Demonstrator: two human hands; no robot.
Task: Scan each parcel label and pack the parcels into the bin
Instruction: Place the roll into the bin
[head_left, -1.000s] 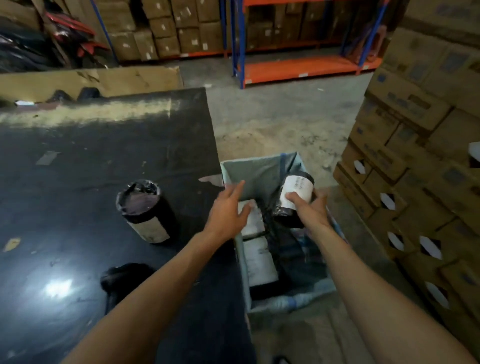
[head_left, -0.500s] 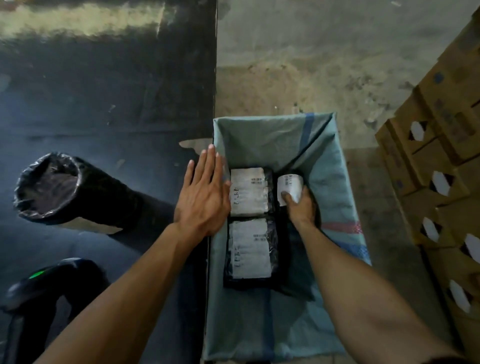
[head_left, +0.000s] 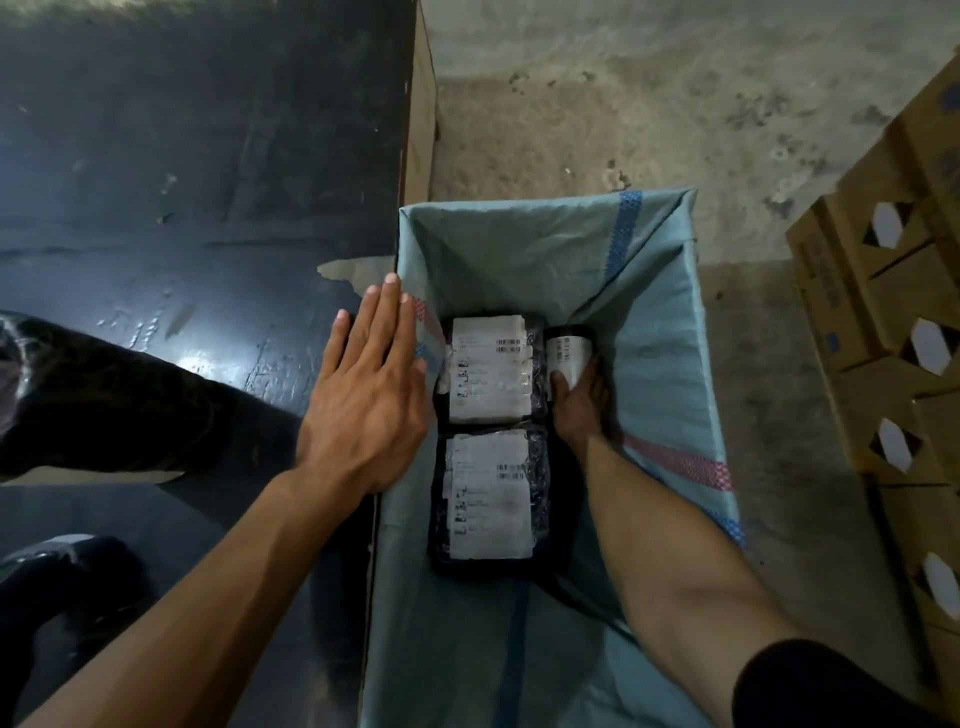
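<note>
Reaching into the bin (head_left: 670, 332), the right hand (head_left: 579, 402) grips a third parcel (head_left: 569, 353) beside two packed ones; left hand (head_left: 363, 395) rests flat, fingers together. One parcel (head_left: 104, 395) waits on the table (head_left: 208, 182).

Inside the bin (head_left: 660, 332), two flat parcels (head_left: 488, 441) fill the left of the floor, and the right hand (head_left: 579, 400) with a round parcel (head_left: 569, 356) blocks the far middle. Bare lining lies open along the right wall and the near end. The left hand (head_left: 366, 395) covers the bin's left rim at the counter (head_left: 208, 182) edge.

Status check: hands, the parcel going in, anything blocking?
Left hand flat on rim of the blue-green woven-lined bin. Right hand gripping small black-wrapped labelled parcel, low beside two flat parcels. Nothing blocking.
</note>
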